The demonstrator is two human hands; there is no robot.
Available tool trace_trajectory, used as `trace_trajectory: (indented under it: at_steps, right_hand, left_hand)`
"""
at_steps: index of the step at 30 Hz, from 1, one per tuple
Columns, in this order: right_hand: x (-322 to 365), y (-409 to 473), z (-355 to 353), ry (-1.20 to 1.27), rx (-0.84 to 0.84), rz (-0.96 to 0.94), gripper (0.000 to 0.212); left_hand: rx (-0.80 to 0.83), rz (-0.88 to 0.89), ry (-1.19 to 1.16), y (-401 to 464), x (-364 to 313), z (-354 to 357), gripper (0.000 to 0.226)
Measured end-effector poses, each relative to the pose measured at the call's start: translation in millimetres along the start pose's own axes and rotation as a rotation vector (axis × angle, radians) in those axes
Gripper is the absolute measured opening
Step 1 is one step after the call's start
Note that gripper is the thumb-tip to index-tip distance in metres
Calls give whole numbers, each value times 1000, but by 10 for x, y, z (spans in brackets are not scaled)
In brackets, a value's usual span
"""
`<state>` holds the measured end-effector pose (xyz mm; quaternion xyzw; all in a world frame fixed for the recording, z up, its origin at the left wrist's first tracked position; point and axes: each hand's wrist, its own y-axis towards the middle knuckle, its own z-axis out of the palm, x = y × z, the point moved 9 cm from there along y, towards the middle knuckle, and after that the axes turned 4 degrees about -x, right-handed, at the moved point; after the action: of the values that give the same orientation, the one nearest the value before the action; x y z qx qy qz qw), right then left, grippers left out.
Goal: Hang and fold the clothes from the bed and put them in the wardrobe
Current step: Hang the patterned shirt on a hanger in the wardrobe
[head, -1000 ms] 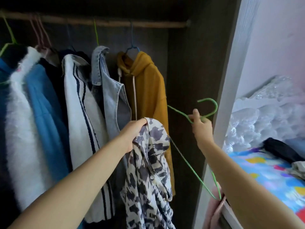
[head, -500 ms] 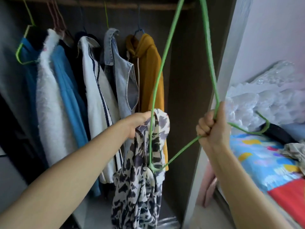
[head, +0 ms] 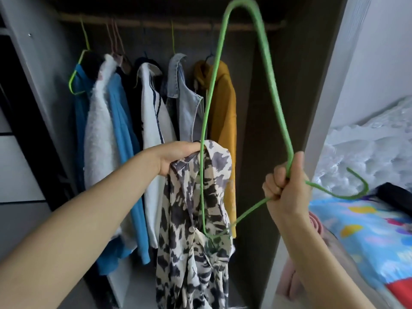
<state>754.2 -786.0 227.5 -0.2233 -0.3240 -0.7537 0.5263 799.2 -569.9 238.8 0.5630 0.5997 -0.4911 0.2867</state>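
Observation:
My left hand (head: 178, 156) grips the collar of a cream shirt with dark blotches (head: 196, 230), which hangs down in front of the open wardrobe. My right hand (head: 284, 188) holds a green wire hanger (head: 270, 70) by its neck, with the hook pointing right over the bed. The hanger stands on end; one corner is high up and the other is tucked inside the shirt near its middle.
Several garments hang on the wardrobe rail (head: 156, 23): a blue top, a white fluffy coat (head: 98, 130), a striped white shirt, a denim vest (head: 187, 101) and a mustard hoodie (head: 223, 112). The white door frame (head: 327, 108) is at right; the bed (head: 365, 237) holds dark clothes.
My right hand turned the hanger on end and pushed its lower corner into the shirt. The view has dropped slightly and the shirt hangs lower in front of the wardrobe.

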Motion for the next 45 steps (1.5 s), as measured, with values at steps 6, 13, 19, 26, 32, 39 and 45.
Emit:
trace_trajectory:
  at_steps: [6,13,19,26,32,39,45]
  right_hand:
    - [-99,7,-47,-125,34,-12,49]
    - [-124,-69,-193,-229,57,13,51]
    - [122,-94,-44,-82,45,-100,51]
    - [21,-52,-445,-276,-58,-102,62]
    - [173,33,-600,-502,-36,-93,63]
    - [269,70,-605,-1259,70,68,58]
    - [399,27,-269,-1343,194,110,48]
  left_hand:
    - [37,67,-57,-99,-206,41,36]
    - [-87,44,-70,-27,-115,3,33]
    - [87,159,-217,-142,-500,367,36]
    - [-145,204,-107,-162,-653,77,36]
    - [-254,103,-282,25,-408,-258,37]
    - [-528,215,-81,185,-255,-604,18]
    - [-417,438,520,115,-384,74,24]
